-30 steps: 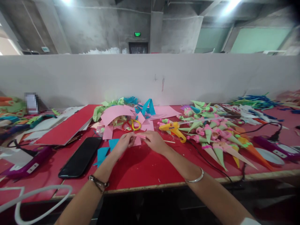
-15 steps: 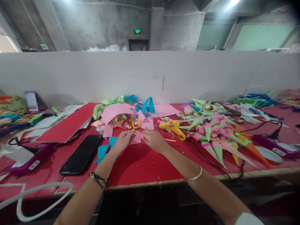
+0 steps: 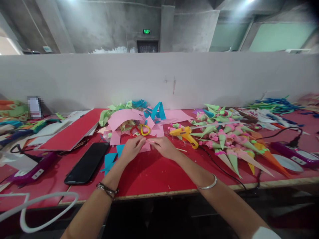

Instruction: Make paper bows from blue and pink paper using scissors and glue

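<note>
My left hand [image 3: 133, 148] and my right hand [image 3: 163, 147] meet over the red table, fingers pinched around a small pink paper piece [image 3: 149, 141]. Much of that piece is hidden by the fingers. Just beyond them are a yellow loop [image 3: 145, 129] and a red loop [image 3: 135, 131], which look like scissor handles. Pink paper sheets [image 3: 126, 118] lie behind, and blue paper scraps [image 3: 109, 161] are beside my left wrist. Right of my right hand rests a yellow glue gun [image 3: 183, 132] with a clear glue stick in its back.
A black phone [image 3: 87, 163] lies at left, near a red board [image 3: 74, 131] and a purple power strip [image 3: 35, 169]. Paper cones [image 3: 233, 161] are heaped at right, with the glue gun's black cord [image 3: 219, 166] running past them. A white partition [image 3: 112, 79] stands behind.
Both hands stay at nearly the same spot, still pinching the pink piece. The fingers have shifted slightly, and the view has moved a little.
</note>
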`<action>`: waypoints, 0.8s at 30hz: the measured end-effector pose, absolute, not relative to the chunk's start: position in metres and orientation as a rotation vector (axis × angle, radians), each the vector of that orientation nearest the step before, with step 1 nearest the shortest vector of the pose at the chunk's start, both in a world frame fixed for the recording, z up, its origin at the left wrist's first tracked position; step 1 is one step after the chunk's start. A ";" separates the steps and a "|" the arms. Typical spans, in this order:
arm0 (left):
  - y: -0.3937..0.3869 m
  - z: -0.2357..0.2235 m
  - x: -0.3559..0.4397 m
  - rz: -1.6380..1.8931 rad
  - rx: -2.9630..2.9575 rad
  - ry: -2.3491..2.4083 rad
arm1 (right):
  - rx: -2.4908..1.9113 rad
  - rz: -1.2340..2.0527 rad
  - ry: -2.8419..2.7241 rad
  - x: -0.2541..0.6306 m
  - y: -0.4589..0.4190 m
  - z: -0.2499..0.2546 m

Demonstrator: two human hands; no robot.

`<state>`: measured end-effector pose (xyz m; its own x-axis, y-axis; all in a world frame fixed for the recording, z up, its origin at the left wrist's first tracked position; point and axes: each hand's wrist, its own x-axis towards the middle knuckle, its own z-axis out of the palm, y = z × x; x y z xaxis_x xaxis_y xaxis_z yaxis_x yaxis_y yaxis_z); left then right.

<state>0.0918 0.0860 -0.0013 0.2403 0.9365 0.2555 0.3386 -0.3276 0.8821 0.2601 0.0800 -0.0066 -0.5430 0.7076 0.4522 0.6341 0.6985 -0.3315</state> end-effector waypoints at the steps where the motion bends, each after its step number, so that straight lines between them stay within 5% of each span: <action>1: 0.086 0.000 0.092 1.073 1.839 1.155 | -0.994 0.244 -2.324 0.261 0.082 -0.007; 14: 0.086 -0.011 0.096 0.862 1.571 1.165 | -1.248 -0.436 -2.649 0.253 0.066 0.004; 24: 0.085 0.000 0.089 0.939 1.848 1.069 | -1.183 0.195 -2.433 0.261 0.080 -0.002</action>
